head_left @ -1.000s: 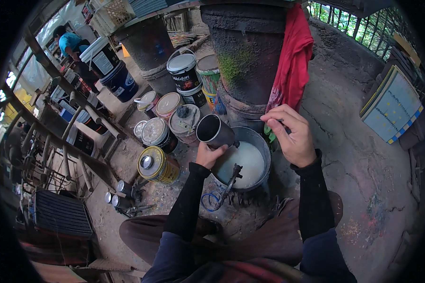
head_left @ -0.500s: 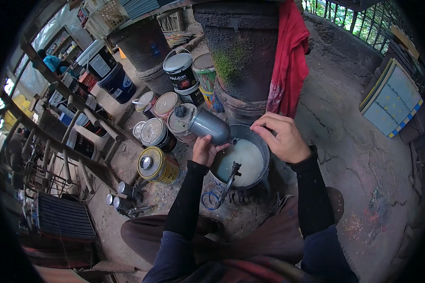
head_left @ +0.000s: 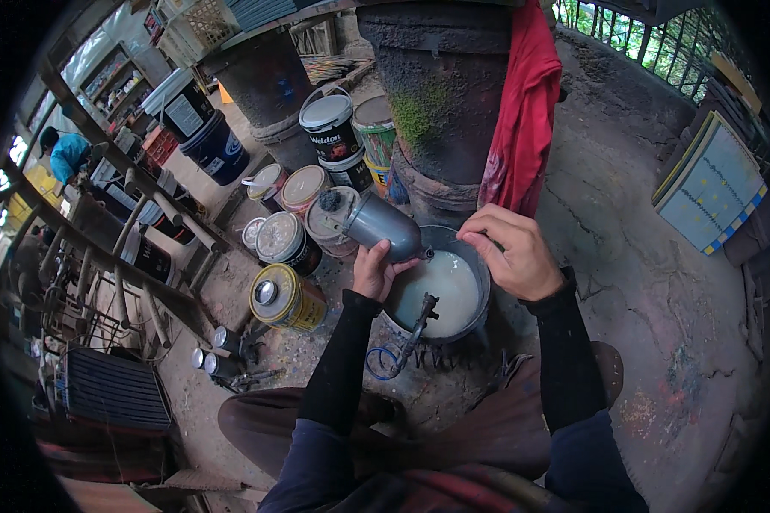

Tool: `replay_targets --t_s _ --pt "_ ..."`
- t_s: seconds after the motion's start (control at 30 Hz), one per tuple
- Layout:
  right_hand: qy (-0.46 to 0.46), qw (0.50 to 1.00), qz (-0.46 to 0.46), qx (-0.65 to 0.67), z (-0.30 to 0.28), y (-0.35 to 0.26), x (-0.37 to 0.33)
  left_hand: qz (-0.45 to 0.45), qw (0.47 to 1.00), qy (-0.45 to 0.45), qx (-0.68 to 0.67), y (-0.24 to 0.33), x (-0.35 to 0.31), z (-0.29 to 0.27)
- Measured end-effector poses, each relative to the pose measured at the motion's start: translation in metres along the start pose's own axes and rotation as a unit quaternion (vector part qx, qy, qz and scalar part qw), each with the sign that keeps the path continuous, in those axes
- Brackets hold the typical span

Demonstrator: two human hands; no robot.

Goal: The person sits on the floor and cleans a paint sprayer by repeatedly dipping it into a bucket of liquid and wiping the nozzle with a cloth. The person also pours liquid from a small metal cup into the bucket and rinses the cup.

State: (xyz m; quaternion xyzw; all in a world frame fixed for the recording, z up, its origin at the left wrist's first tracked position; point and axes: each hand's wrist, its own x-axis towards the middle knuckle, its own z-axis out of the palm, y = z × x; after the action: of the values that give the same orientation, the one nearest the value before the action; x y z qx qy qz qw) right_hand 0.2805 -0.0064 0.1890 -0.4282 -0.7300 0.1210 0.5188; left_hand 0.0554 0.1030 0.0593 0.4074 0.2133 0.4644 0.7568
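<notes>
A second ago the grey cup (head_left: 383, 229) stood with its mouth in view; now it lies over on its side, rounded base and short outlet (head_left: 428, 254) facing four o'clock, and the right hand (head_left: 513, 261) has come in lower and closer, so the outlet sits near those fingers and, I judge, is the part being worked on. Taking the bucket (head_left: 480, 274) of milky liquid (head_left: 452, 286) as the dial's centre, the cup is at half past ten, tilted above the rim. The left hand (head_left: 374, 272) cradles it, thumb along its side and fingers curled beneath; the right hand, at two o'clock, has thumb and forefinger pressed together, though whether a thin tool is pinched there I cannot tell at this size. A dark spray gun (head_left: 417, 329) lies across the rim at seven, crowding the near side, while the large mossy pot (head_left: 441, 94) closes off twelve, with a red cloth (head_left: 526, 111) hanging at one. A yellow tin (head_left: 287, 297) stands at nine, a dark tuft (head_left: 331, 201) rests on a lidded tin at ten, and far beyond it a person in blue (head_left: 70, 158) bends down
</notes>
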Motion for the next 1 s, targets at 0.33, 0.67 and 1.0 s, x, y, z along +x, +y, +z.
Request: replay_targets --t_s 0.33,0.67,1.0 --pt "-0.019 0.999 -0.011 -0.032 0.006 0.002 -0.001 0.0 0.998 0.043 0.038 0.009 -0.003 0.012" --pt "-0.007 1.0 -0.012 -0.013 0.009 0.004 0.001 0.003 0.997 0.056 0.06 0.014 -0.003 0.012" --pt "-0.013 0.999 -0.014 -0.028 0.01 0.005 0.001 0.003 0.998 0.047 0.031 0.012 0.0 0.007"
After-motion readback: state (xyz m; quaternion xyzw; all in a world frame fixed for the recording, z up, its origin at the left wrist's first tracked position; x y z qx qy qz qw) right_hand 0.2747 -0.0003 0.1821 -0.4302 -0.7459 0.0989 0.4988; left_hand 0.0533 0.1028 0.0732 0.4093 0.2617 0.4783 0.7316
